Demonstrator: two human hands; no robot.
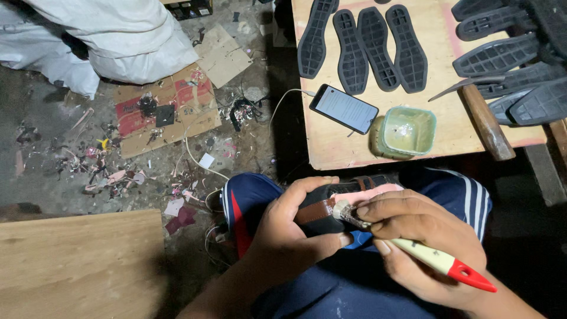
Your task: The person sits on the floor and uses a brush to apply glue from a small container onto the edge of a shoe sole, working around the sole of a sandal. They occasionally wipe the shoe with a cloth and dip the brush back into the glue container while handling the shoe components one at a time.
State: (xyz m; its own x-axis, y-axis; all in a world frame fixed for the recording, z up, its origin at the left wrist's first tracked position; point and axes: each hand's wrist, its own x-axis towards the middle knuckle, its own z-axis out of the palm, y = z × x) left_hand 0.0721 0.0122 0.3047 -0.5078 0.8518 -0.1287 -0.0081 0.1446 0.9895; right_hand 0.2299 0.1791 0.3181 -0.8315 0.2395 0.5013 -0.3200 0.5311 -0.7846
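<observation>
Glue work sits at the centre bottom of the view, over the person's lap. Left hand (289, 227) is closed around a shoe (345, 198), a dark upper with a brown strap and a pink underside turned up. Right hand (422, 251) is clamped on a brush (413, 248) with a cream handle and red tip; its bristles touch the shoe at the strap end, just beside the left thumb.

At 1 o'clock from the hands a wooden table (331, 147) carries a green glue tub (407, 131), open, near the table's front edge. A phone (344, 108) on a cable lies just beside it at 9 o'clock. Four black soles (363, 42) lie in a row at the table's far side, and more soles (508, 65) are piled at 2 o'clock, above a wooden handle (485, 124).

By my reading, the coating is only under way: much of the pink underside looks dry, and the soles lie untouched and unattached. Scraps and cardboard (165, 109) litter the floor at 10 o'clock.
</observation>
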